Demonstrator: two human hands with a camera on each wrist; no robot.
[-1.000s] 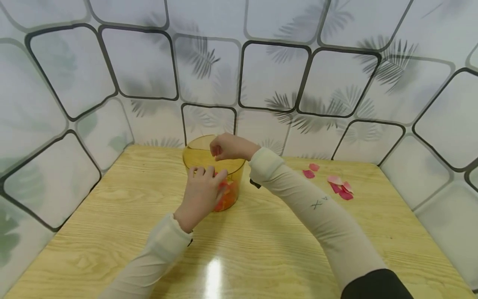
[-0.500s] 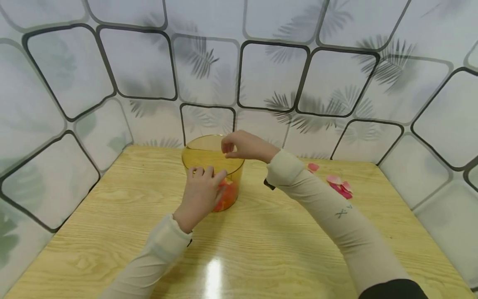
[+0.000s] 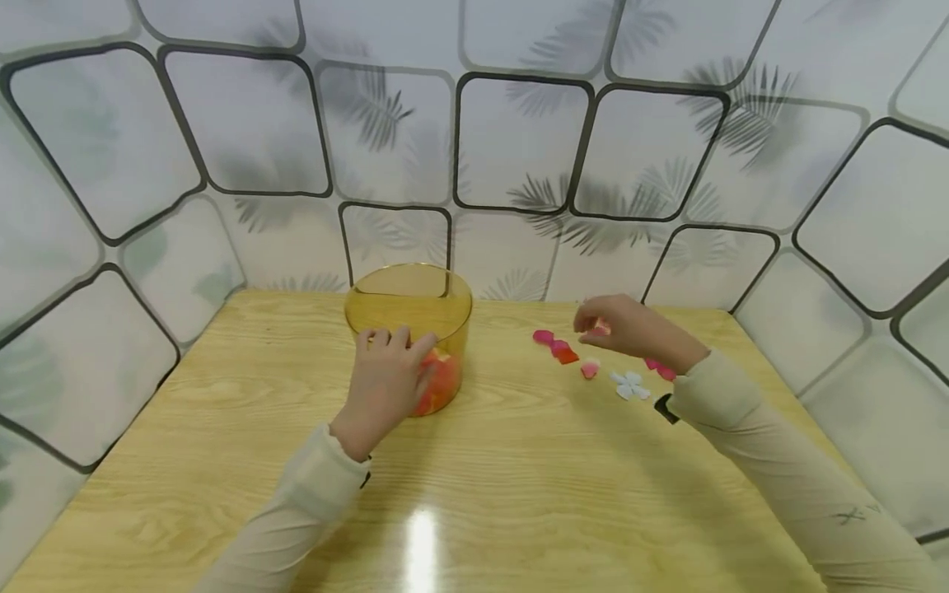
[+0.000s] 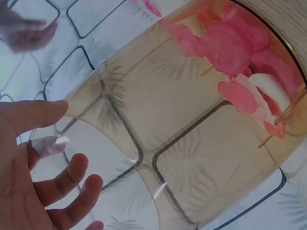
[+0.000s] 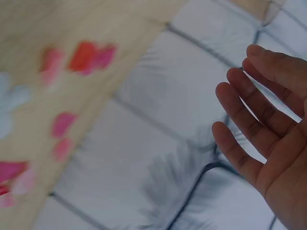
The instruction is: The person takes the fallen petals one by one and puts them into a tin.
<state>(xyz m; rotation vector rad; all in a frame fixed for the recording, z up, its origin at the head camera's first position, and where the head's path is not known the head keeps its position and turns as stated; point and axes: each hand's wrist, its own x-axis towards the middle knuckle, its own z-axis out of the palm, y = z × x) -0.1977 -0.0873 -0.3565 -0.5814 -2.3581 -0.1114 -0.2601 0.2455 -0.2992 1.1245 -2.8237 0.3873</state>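
- Head view: left hand (image 3: 381,391), at near rim of bucket (image 3: 408,306); fingers apart, loosely bent; contact unclear.
- Bucket, clear yellow, upright on wooden table (image 3: 519,486).
- Pink-red petals (image 3: 441,383), inside bucket.
- White flower (image 3: 630,385), right of bucket.
- Loose petals (image 3: 566,353), right of bucket.
- Right hand (image 3: 633,327), above these; fingers apart.
- Patterned wall (image 3: 519,148), behind bucket.

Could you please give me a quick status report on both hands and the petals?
Left hand on amber container's rim. Right hand empty, fingers relaxed, above the table. Some petals inside container, loose petals beside it. No obstruction seen.
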